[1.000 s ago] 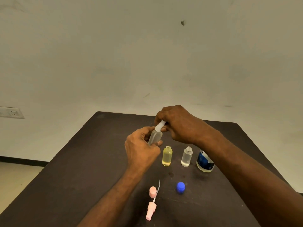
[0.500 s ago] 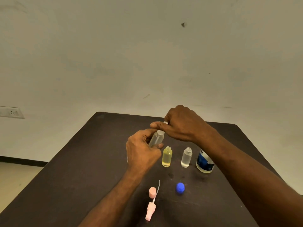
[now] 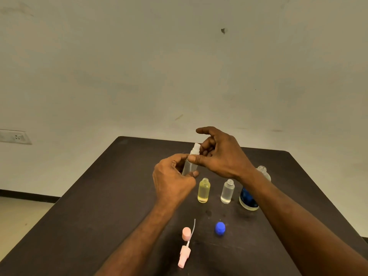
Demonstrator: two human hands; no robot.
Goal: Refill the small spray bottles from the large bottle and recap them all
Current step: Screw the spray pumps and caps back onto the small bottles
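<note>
My left hand (image 3: 171,180) grips a small frosted spray bottle (image 3: 188,167), tilted, above the dark table (image 3: 95,206). My right hand (image 3: 223,156) pinches the bottle's white spray head (image 3: 196,146) between thumb and curled fingers, with the index finger sticking out. Below them stand an uncapped yellow bottle (image 3: 203,191) and an uncapped clear bottle (image 3: 227,192). The large bottle (image 3: 249,199) with a blue label stands open to their right, partly behind my right forearm.
A blue cap (image 3: 220,228) lies near the front of the table. Left of it are a pink cap (image 3: 186,233) and a pink spray head with its tube (image 3: 184,255). A wall socket (image 3: 16,137) is at far left.
My right hand has shifted its hold on the white spray head, turning at the wrist, and its index finger now sticks out. The left hand keeps the bottle in place.
</note>
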